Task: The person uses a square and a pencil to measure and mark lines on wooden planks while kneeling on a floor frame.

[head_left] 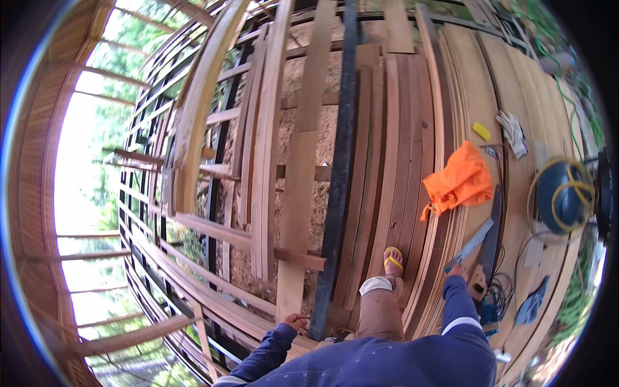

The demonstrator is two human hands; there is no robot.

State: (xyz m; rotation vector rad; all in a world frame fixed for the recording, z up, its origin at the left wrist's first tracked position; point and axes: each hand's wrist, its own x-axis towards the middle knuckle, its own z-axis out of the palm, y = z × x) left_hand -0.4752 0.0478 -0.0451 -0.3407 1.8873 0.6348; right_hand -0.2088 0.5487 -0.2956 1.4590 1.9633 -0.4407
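Observation:
Low on the right, my right hand (456, 271) is closed around the lower end of a try square (476, 240), whose pale metal blade points up and away over stacked boards. A handsaw (494, 222) with a wooden handle lies beside it. My left hand (295, 321) is curled near the lower end of a flat plank (298, 213) and a dark beam (336, 168). Its fingers are drawn together, and whatever they may hold is too small to make out. An orange cloth (459, 177) lies crumpled beyond the square.
Gaps show bare ground below the open floor frame (235, 238). Boards lie side by side under my sandalled foot (393, 259). On the right board stack rest white gloves (512, 134), a yellow block (481, 131), a dark blue container (560, 197) with yellow hose, and a blue corded tool (491, 308).

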